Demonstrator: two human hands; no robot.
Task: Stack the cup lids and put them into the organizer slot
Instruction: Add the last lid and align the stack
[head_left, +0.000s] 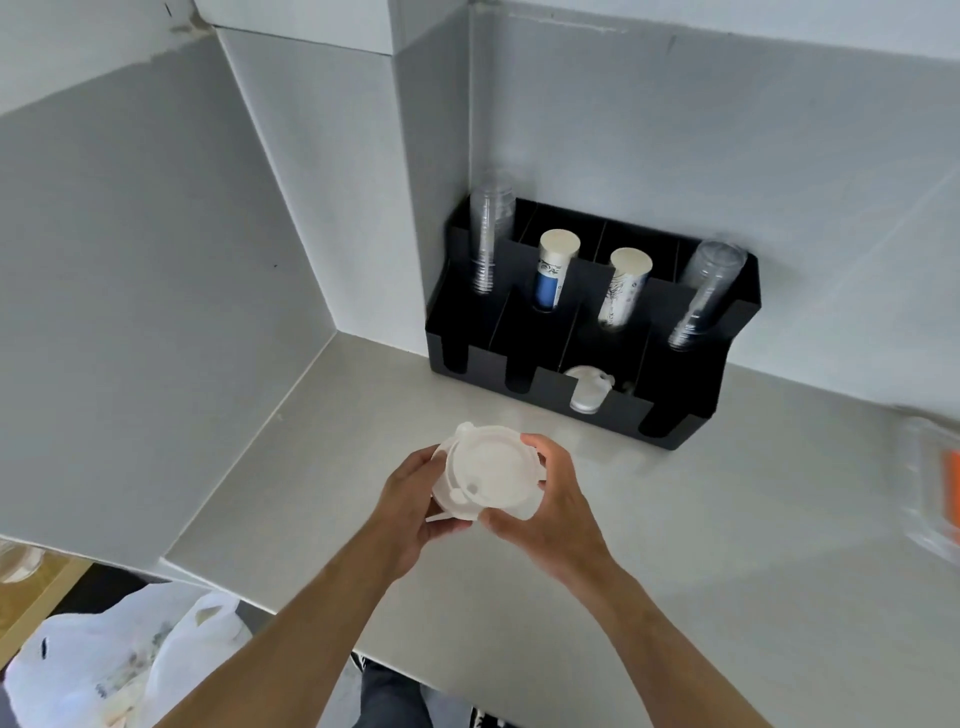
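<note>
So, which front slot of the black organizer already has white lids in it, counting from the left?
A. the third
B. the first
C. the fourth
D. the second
A: the white lids sit in the third front slot of the black organizer; the other three front slots look dark and empty.

2 clear cup stacks (491, 236), 2 paper cup stacks (555, 270), 1 organizer (691, 415) (lids uncountable)
</note>
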